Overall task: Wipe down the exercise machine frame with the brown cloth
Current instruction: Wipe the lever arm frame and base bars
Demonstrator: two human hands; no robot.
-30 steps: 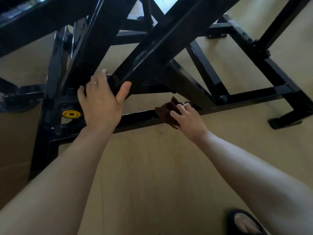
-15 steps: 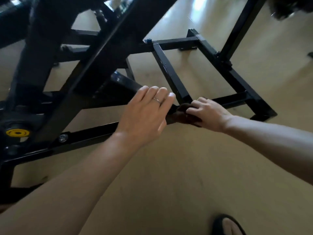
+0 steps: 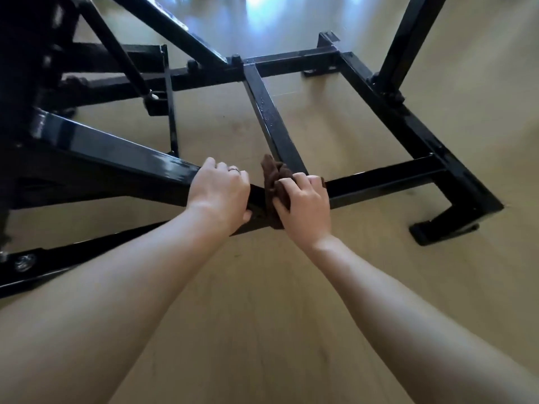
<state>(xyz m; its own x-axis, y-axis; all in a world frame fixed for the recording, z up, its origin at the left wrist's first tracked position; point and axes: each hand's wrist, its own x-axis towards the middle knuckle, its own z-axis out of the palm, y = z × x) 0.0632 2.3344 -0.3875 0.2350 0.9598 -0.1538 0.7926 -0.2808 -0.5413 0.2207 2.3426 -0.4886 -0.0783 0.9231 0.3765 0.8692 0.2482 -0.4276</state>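
The black steel frame (image 3: 382, 180) of the exercise machine stands on the floor, with low base bars and slanted beams. My right hand (image 3: 304, 205) grips the crumpled brown cloth (image 3: 274, 177) and presses it on the near base bar, where a crossbar meets it. My left hand (image 3: 218, 193) wraps its fingers over the lower end of a slanted beam (image 3: 116, 153), just left of the cloth. Part of the cloth is hidden under my right hand.
A light wooden floor (image 3: 262, 301) lies under and around the frame. A black foot (image 3: 443, 225) of the frame sticks out at the right. An upright post (image 3: 408, 39) rises at the far right. Bolts (image 3: 24, 262) show on the near bar at the left.
My left hand left the upper diagonal beam and now grips the lower beam end beside the cloth. My right hand slid the cloth rightward along the bar. The view has swung right.
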